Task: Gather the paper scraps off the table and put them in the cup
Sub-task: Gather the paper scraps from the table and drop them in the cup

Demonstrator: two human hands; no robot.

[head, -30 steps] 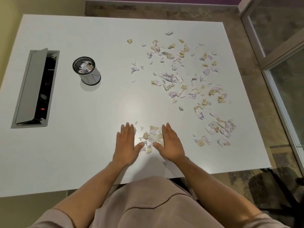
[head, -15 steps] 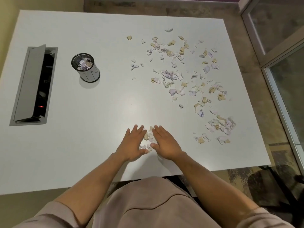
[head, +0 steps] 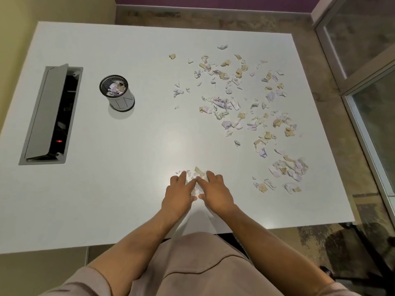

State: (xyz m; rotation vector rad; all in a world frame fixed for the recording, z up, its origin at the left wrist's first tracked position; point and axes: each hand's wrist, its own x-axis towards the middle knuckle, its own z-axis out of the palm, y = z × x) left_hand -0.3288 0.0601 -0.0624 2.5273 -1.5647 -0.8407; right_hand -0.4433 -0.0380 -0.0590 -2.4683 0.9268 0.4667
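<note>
Left hand (head: 179, 192), right hand (head: 215, 191) pressed together around small scrap pile (head: 199, 174) on surface (head: 128, 189); cup (head: 117, 92) far left.

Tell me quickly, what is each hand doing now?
Left hand: open, fingers pressing the small scrap pile.
Right hand: open, pressing the same pile.

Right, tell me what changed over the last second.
The left hand and right hand slid inward until they nearly touch, squeezing the small scrap pile between them. The cup and the scattered scraps stayed put.
</note>
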